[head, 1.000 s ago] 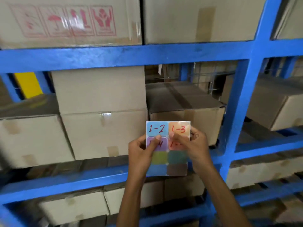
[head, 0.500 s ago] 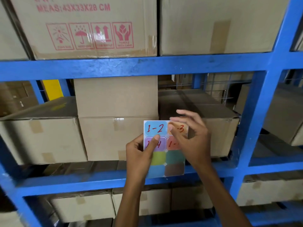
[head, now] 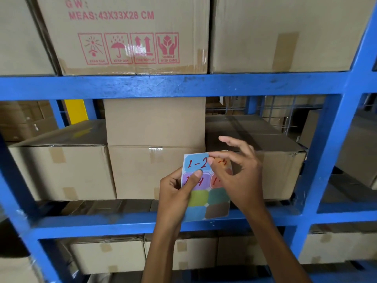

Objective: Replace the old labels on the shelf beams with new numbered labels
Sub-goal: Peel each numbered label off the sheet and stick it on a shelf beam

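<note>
Pastel label sheet (head: 216, 203), red handwritten numbers, left hand (head: 175, 193) gripping it, right hand (head: 241, 175) pinching its top

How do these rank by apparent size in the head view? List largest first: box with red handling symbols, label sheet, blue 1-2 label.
1. box with red handling symbols.
2. label sheet, though held nearer the camera.
3. blue 1-2 label, one part of that sheet.

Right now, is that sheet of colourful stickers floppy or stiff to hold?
Probably bendy but not limp: the sticker sheet stands upright though the left hand holds only its left edge. Likely light: thumb pinches carry it. The 1-2 label beside the right hand would probably curl once peeled.
</note>
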Available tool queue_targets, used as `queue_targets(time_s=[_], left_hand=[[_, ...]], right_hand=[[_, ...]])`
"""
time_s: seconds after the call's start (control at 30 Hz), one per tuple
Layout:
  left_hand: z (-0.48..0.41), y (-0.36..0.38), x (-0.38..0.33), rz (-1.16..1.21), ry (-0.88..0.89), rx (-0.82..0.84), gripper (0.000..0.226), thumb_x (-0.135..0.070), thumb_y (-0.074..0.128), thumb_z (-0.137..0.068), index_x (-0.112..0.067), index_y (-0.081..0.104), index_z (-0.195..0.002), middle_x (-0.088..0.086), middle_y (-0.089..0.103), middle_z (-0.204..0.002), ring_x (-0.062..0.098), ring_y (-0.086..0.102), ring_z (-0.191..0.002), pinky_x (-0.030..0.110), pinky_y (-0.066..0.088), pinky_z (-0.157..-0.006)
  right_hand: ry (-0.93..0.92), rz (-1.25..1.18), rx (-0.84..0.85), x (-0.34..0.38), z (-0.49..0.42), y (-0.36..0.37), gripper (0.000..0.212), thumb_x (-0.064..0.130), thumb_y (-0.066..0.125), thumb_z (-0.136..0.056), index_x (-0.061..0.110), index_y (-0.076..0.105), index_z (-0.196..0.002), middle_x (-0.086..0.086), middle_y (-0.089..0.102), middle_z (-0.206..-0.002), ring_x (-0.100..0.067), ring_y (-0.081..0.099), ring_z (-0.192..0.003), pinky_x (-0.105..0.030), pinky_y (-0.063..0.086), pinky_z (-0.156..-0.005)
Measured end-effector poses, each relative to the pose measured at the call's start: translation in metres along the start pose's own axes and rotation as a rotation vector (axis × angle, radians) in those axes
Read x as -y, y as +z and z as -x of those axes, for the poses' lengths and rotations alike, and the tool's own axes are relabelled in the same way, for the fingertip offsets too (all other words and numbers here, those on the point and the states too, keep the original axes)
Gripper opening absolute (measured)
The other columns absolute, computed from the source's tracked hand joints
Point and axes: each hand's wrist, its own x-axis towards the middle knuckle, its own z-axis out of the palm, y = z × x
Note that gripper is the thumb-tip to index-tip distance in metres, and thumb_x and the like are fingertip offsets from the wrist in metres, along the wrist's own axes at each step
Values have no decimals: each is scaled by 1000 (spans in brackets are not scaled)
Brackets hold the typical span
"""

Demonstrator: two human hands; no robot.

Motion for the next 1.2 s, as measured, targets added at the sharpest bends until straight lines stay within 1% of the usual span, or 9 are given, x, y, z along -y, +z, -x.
queue_targets(time_s=[0.17,0.33,0.4,0.57,0.63,0.73,0.93,1.13,1.2], left_hand=[[0,-5,-2,-29,-5,-2,17,-49,75,-76,-45,79,-93,-4,82,-94,17,80,-82,26,62,-58],[0,-8,-3,-30,12,2,14,-43,75,-79,-41,80,-92,-2,83,-94,17,80,-80,26,62,-59],[1,-7,-2,-50,20,-9,13,-43,75,-79,-41,80,-91,-4,83,-92,16,80,-79,25,61,-58],[3,-5,5,-88,59,-56,9,-33,75,-88,-28,79,-93,-1,83,-87,18,80,-75,24,61,-57],[3,-3,10,-127,80,-117,4,-29,76,-90,-27,79,-88,-3,82,-83,17,79,-71,24,60,-55],[3,1,16,-170,77,-196,14,-31,78,-88,-19,80,-97,-1,82,-85,17,79,-70,26,61,-56],[4,7,25,-143,58,-262,4,-24,80,-88,-20,80,-89,-4,82,-81,13,77,-66,21,58,-54],[4,7,27,-196,53,-288,22,-26,80,-87,-10,79,-103,5,82,-93,19,79,-75,36,66,-66],[4,7,27,-236,92,-293,22,-27,80,-87,-11,79,-103,4,81,-93,14,79,-74,28,64,-62]], right_hand=[[110,-60,63,4,-1,0,11,26,81,-83,28,78,-94,10,59,-133,4,47,-122,3,44,-77],[276,-210,112,4,-5,-2,13,28,80,-85,22,79,-95,14,58,-131,-4,57,-121,-24,62,-75],[299,-210,122,3,-6,0,14,29,79,-85,20,79,-96,13,58,-130,-6,58,-120,-25,62,-76],[173,-21,130,-1,-1,7,10,29,74,-90,19,75,-90,7,57,-125,-3,47,-116,0,38,-85],[68,214,77,-3,3,10,11,31,72,-92,20,72,-92,5,55,-122,-5,42,-113,-13,36,-92],[-113,449,-33,-5,10,17,17,28,71,-92,11,69,-96,-7,59,-113,-17,50,-104,-29,40,-84],[-141,320,62,-10,17,23,18,22,65,-97,4,65,-100,-12,58,-112,-19,58,-89,-25,50,-71],[-145,304,200,-2,21,19,22,33,53,-99,13,61,-96,0,66,-100,-12,60,-88,-26,42,-81],[-109,277,244,2,22,18,21,35,54,-100,15,59,-99,3,65,-103,-8,59,-93,-19,38,-84]])
